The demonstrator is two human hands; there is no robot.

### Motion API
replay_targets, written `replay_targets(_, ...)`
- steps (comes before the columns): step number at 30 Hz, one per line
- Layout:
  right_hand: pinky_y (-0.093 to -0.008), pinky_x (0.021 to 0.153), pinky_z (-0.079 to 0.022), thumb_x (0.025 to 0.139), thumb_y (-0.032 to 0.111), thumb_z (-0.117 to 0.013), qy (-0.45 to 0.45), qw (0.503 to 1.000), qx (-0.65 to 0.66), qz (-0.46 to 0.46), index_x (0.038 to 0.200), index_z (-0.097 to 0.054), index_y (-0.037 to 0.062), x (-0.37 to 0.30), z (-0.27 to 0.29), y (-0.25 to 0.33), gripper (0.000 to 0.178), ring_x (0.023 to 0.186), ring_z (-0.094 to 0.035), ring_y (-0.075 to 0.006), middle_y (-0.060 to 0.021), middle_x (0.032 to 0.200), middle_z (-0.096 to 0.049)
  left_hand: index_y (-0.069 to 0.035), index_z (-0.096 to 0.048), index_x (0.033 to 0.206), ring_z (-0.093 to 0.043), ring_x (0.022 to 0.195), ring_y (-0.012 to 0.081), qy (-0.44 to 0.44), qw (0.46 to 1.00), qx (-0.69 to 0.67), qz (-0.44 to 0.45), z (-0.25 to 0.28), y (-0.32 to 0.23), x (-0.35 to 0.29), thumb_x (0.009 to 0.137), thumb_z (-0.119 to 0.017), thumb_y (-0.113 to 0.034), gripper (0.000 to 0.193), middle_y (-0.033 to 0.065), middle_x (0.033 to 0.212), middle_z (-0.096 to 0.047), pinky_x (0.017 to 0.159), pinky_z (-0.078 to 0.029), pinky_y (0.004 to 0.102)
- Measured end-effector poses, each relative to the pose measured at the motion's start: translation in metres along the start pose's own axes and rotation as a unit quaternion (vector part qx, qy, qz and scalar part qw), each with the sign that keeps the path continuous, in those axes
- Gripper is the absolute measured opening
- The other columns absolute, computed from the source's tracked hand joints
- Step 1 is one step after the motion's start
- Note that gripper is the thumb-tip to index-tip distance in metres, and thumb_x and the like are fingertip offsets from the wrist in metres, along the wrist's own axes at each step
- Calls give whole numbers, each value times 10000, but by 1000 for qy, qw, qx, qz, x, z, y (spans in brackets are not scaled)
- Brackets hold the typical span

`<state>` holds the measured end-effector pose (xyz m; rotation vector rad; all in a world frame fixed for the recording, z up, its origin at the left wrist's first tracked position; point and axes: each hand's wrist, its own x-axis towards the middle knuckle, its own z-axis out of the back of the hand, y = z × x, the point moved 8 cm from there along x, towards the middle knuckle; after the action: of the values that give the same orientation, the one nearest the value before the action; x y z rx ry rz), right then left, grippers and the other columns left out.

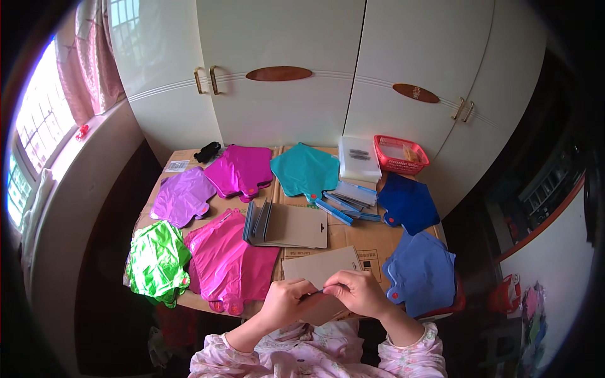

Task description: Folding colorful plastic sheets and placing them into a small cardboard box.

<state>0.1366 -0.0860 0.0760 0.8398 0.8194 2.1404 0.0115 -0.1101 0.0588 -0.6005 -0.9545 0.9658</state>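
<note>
Above the front edge of the cardboard-covered table, my left hand (291,301) and my right hand (358,292) are close together, both with fingers pinched. A thin dark strip (319,292) runs between their fingertips; its kind is too small to make out. Beneath the hands lies a grey-beige card (321,264), partly covered by them. Just beyond it rests a stack of folded cards (296,225), a few of their flaps standing up at the left. The nearest foil balloons are a flat pink pile (228,258) on the left and a light-blue pile (421,269) on the right.
Further flat foil piles ring the table: green (157,261), lilac (183,196), magenta (239,170), teal (305,170) and dark blue (408,203). Blue-edged packets (350,200), clear plastic sleeves (359,169) and a red basket (401,165) stand at the back right. White cabinets (277,113) rise behind.
</note>
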Motion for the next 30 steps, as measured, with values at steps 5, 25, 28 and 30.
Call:
replay_targets(5, -298, 534, -477, 774, 74, -648, -43, 998, -21, 36, 754, -610, 51, -1, 2, 9, 48, 615, -630, -217, -75, 673, -630, -40, -615, 671, -570, 464, 225, 20, 996, 77, 33, 1, 6, -8, 734, -708, -223, 215, 67, 544, -560, 416, -432, 296)
replay_targets(25, -192, 554, -393, 858, 106, -603, -27, 938, 306, -158, 784, -595, 19, 8, -9, -82, 114, 618, -464, -24, 30, 673, -559, 17, -591, 669, -412, 515, 27, 17, 933, -266, 242, 4, 65, -15, 839, -649, -209, 288, -56, 565, -495, 443, -340, 215)
replay_targets(28, -185, 555, -377, 868, 119, -595, -45, 926, 340, -160, 784, -585, 21, 6, -12, -89, 130, 624, -447, -20, 40, 685, -536, 20, -612, 732, -444, 525, 27, -1, 914, -319, 252, -1, 66, -15, 867, -612, -205, 262, -53, 563, -499, 465, -372, 194)
replay_targets(30, -185, 555, -378, 869, 124, -597, -41, 924, 346, -159, 779, -583, 23, 6, -13, -86, 136, 622, -447, -20, 40, 678, -536, 29, -618, 752, -480, 525, 33, -6, 922, -290, 255, 3, 68, -16, 877, -595, -188, 251, -43, 571, -521, 466, -403, 188)
